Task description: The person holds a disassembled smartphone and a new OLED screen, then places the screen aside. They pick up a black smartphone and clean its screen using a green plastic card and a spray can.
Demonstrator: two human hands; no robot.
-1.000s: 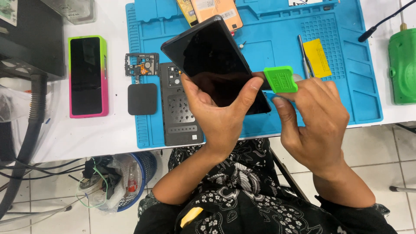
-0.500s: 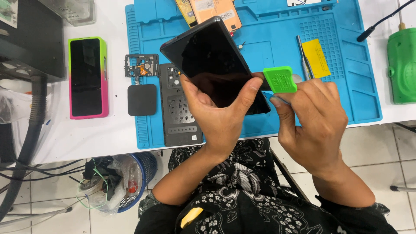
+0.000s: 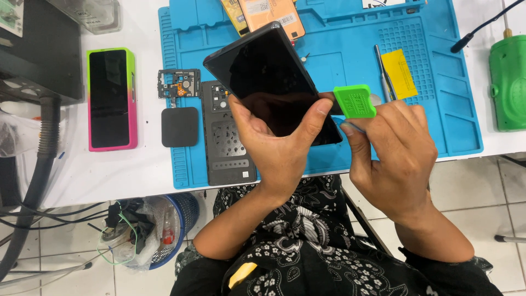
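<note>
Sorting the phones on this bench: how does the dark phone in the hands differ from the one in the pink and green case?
The dark phone is held tilted above the blue mat by the left hand; the cased phone lies flat, untouched, on the white table. The dark phone is caseless; the other wears pink and green. Both screens are dark.

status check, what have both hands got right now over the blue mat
Left hand grips the black phone, screen up. Right hand holds the green pry tool at the phone's right edge. Nothing blocking; tweezers lie on the blue mat.
</note>
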